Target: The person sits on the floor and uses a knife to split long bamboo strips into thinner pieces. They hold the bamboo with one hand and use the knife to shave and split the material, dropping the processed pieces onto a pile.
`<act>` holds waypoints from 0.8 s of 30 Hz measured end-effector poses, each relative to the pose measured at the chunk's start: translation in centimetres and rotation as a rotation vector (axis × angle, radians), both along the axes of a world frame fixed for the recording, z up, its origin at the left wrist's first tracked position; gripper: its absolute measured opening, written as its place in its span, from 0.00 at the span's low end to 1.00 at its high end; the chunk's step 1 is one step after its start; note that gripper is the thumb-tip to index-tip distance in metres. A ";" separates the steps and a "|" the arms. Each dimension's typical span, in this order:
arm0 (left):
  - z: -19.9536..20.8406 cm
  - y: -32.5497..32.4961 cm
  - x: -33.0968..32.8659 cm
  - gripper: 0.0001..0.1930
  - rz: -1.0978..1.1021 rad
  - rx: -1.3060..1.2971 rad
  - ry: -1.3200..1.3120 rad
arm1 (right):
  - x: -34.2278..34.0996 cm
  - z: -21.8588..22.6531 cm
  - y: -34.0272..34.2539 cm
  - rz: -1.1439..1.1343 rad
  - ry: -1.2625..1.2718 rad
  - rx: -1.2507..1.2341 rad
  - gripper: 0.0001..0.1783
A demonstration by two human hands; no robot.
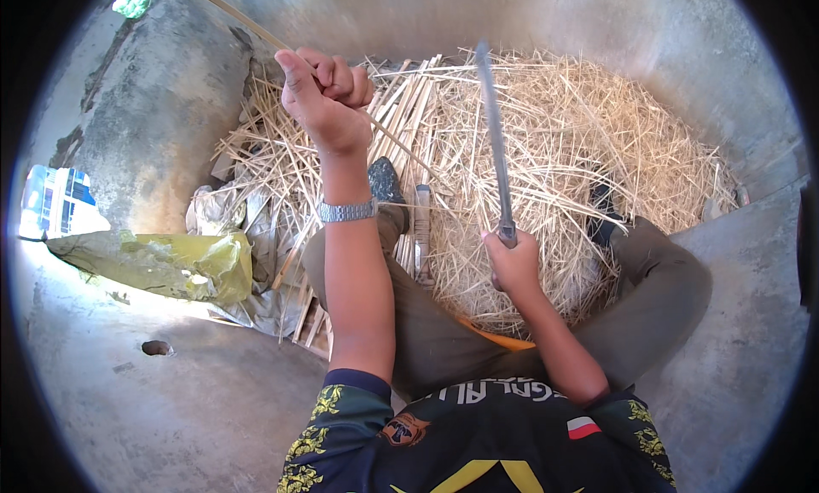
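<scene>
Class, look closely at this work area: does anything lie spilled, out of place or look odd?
Yes: pale shavings lie heaped loose over the concrete floor around the person's legs, and a crumpled yellow plastic bag lies beside them. The left hand and right hand look ordinary.

A crumpled yellow plastic bag (162, 258) lies on the concrete floor (213, 408) beside grey sacking (256, 237).

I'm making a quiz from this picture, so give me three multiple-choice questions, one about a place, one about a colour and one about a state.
1. Where is the wristwatch?
A. left wrist
B. right wrist
C. on the floor

2. What colour is the plastic bag by the shavings?
A. blue
B. yellow
C. red

3. How is the left hand?
A. open and flat
B. resting on a knee
C. closed on a strip

Answers:
1 A, the metal band sits on the left forearm.
2 B, the crumpled bag is yellow.
3 C, the fingers are curled round the thin strip, while the right hand grips a blade.
</scene>
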State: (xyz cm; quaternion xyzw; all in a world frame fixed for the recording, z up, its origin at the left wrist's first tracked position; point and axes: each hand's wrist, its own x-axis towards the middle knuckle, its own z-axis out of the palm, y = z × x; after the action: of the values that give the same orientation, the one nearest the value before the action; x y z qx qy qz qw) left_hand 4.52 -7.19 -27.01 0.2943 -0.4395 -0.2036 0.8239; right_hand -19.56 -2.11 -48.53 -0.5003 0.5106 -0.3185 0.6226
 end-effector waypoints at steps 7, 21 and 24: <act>-0.7 -0.3 -1.1 0.29 0.166 -0.034 -0.242 | -0.4 -9.2 3.6 0.207 0.466 0.169 0.15; -0.9 0.3 -0.4 0.27 0.244 -0.108 -0.109 | -0.3 -11.7 2.2 0.196 0.456 -0.005 0.15; -0.5 0.6 0.2 0.27 0.111 -0.157 0.057 | -0.1 -10.9 1.6 0.180 0.526 0.119 0.15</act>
State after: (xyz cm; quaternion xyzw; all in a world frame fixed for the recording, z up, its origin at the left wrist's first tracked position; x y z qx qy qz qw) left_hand 4.68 -6.64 -27.54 0.2468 -0.4137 -0.1307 0.8665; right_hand -19.63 -0.50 -59.39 -0.5717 0.6258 -0.0906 0.5228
